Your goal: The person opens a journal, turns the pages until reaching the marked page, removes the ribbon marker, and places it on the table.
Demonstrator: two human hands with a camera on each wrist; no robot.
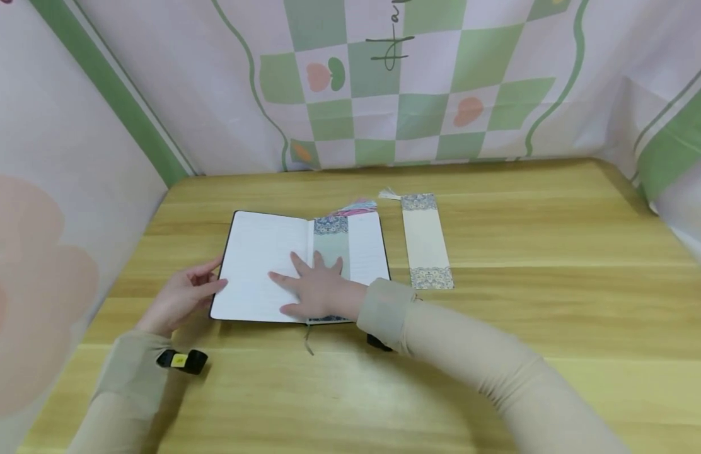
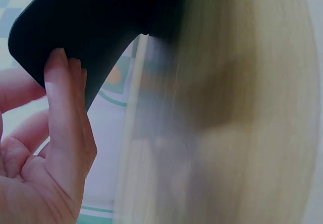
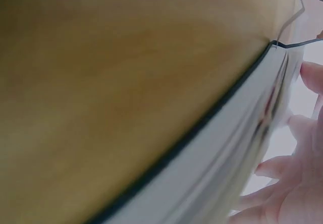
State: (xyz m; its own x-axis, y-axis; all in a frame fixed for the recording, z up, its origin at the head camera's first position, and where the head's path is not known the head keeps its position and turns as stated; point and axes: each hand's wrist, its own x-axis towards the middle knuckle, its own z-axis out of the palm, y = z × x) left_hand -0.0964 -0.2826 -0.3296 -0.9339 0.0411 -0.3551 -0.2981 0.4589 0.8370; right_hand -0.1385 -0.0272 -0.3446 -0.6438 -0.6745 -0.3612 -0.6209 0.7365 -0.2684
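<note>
Right hand (image 1: 316,287): fingers fanned wide and extended, grasping nothing, laid palm down across the middle of the open notebook (image 1: 262,265). They touch the inner part of the left page and the green bookmark (image 1: 330,243) on the right page, beside the fold. Left hand (image 1: 183,293): thumb and fingers pinching the outer edge of the left half, thumb on the page side, fingers against the dark cover (image 2: 96,27); from the left wrist, that edge is seen raised off the wooden table (image 1: 498,328)

Pink and pale blue tassels (image 1: 359,207) at the green bookmark's far end; thin ribbon (image 1: 309,343) trailing from the notebook's near edge. To the right, just beside the notebook, a cream bookmark (image 1: 427,243), flat, its white tassel (image 1: 389,194) pointing left. Beige sleeves (image 1: 469,347) on both arms; patterned cloth (image 1: 214,94) behind the table
</note>
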